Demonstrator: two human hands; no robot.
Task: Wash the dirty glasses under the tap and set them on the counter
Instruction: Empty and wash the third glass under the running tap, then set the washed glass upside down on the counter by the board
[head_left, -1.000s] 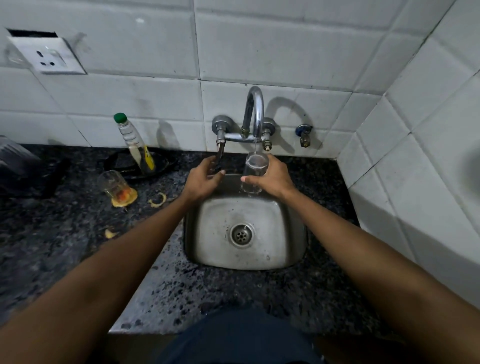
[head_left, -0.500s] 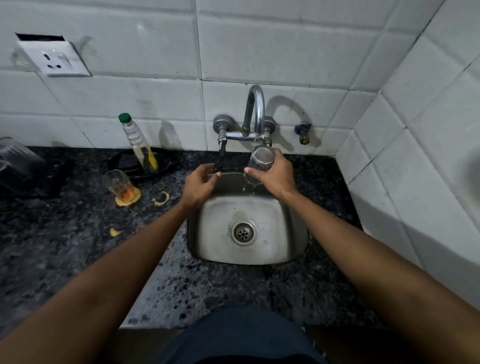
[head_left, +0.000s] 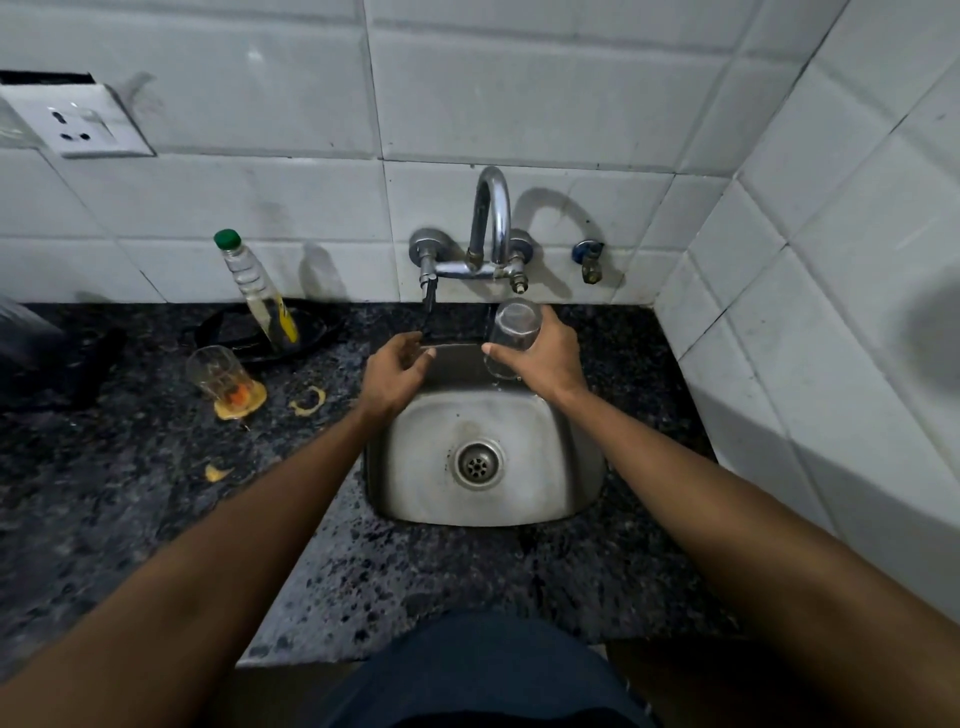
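Nearest the camera a dark blue garment (head_left: 483, 675) fills the bottom edge, and two bare forearms reach forward from either side over the speckled black granite counter (head_left: 130, 493). Set into the counter between them is the small square stainless-steel sink (head_left: 415, 467), its round drain strainer (head_left: 477, 462) in the middle of the basin. Over the far left rim of the basin hangs the left hand (head_left: 394, 374), fingers loosely curled and holding nothing, its fingertips close to the dark lever that hangs from the left valve. Over the far right part of the basin the right hand (head_left: 545, 361) wraps its fingers and thumb round a clear drinking glass (head_left: 511, 332), which is tipped over with its mouth turned down toward the sink and its base uppermost, just below the spout. To the left, on the counter, a second clear glass (head_left: 215, 371) with orange residue inside stands tilted in a yellow spill, with yellowish scraps (head_left: 307, 401) lying beside it. Behind it a clear plastic bottle with a green cap (head_left: 249, 280) leans in a black dish (head_left: 260, 332). At the back wall the chrome gooseneck tap (head_left: 491, 228) rises from white tiles (head_left: 545, 88), a small blue-handled valve (head_left: 588, 257) to its right and a white wall socket (head_left: 78, 122) far left.
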